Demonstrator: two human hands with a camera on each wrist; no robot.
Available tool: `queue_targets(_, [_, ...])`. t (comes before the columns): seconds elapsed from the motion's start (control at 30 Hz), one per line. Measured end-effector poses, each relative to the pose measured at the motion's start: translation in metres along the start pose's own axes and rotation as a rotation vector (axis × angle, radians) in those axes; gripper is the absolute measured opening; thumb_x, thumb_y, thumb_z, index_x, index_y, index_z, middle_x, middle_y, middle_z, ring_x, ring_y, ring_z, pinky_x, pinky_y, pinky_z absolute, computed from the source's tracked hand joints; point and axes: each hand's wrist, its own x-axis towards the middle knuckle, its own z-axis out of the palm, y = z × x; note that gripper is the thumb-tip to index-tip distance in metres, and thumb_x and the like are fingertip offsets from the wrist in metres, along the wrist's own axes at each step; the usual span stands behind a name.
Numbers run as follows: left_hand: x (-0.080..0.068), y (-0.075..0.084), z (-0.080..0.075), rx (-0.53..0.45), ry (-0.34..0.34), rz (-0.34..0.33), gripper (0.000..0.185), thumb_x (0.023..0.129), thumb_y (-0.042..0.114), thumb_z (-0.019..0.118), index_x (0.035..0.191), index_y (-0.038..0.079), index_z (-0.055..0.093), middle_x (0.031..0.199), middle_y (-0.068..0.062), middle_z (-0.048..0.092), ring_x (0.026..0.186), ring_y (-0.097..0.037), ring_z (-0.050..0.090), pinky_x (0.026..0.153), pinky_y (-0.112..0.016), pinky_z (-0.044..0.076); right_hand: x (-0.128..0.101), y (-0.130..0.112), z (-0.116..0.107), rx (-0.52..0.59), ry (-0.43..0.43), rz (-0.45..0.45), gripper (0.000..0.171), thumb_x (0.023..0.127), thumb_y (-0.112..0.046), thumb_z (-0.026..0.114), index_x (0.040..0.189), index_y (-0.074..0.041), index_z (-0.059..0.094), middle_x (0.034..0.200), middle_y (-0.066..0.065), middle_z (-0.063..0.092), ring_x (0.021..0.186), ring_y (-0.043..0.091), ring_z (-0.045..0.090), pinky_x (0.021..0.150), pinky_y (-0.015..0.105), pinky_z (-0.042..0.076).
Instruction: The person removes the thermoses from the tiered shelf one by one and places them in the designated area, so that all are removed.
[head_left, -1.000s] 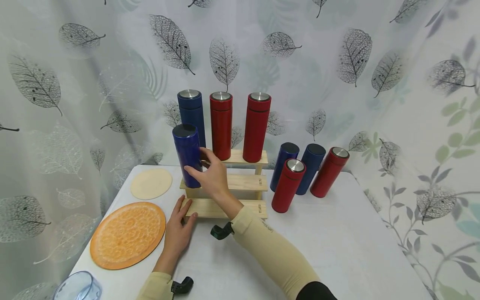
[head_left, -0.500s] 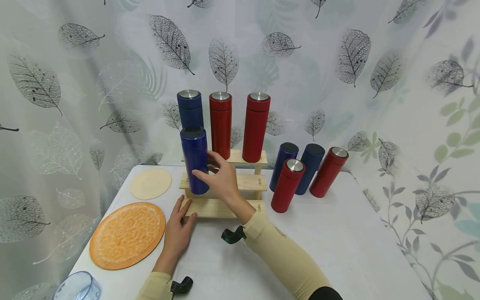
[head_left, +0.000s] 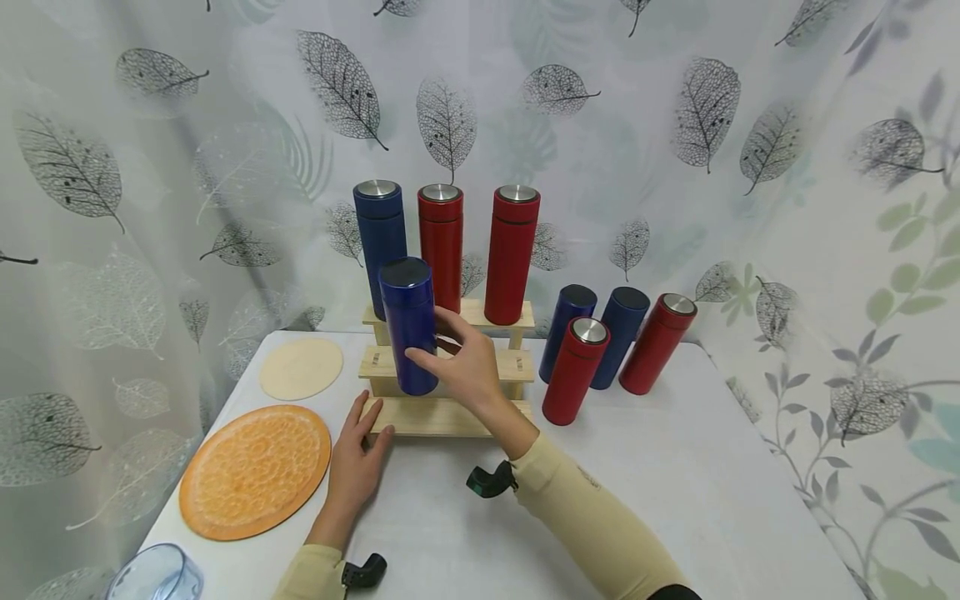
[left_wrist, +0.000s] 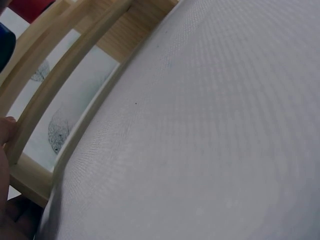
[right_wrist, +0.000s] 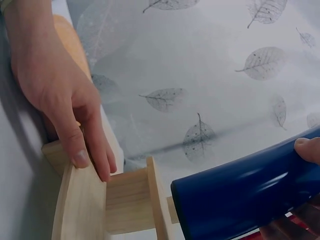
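While the left hand lies flat-fingered bracing the wooden rack, the right hand grips the blue bottle — best set down upright, squarely on the middle step.

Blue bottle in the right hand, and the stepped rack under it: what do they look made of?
The blue bottle looks like glossy coated metal, though hard plastic can't be ruled out: the right wrist view shows sharp highlights. The stepped rack looks like pale unfinished wood, with visible grain and slotted joints.

bottles crowd right, table front open
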Motion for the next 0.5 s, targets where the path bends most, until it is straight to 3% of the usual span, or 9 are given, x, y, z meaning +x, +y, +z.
queue_targets(0.3, [0.0, -0.003, 0.001, -0.004, 0.022, 0.042, 0.054, 0.107, 0.019, 0.072, 0.157, 0.003, 0.057, 0.174, -0.015, 0.035, 0.158, -0.039, 0.032, 0.122, -0.062, 0.033, -0.003, -0.006, -0.021, 0.034, 0.007, -0.031, 0.066, 0.089, -0.02, 0.093, 0.148, -0.009, 0.066, 0.133, 0.007, 0.074, 0.122, 0.024, 0.071, 0.103, 0.052, 0.057])
queue_targets(0.5, [0.0, -0.003, 0.001, -0.005, 0.027, 0.041, 0.054, 0.106, 0.019, 0.073, 0.156, 0.003, 0.058, 0.173, -0.016, 0.036, 0.158, -0.039, 0.032, 0.123, -0.062, 0.032, -0.007, -0.004, -0.032, 0.045, 0.002, -0.027, 0.064, 0.09, -0.021, 0.092, 0.148, -0.012, 0.067, 0.134, 0.004, 0.074, 0.122, 0.023, 0.071, 0.103, 0.049, 0.058])
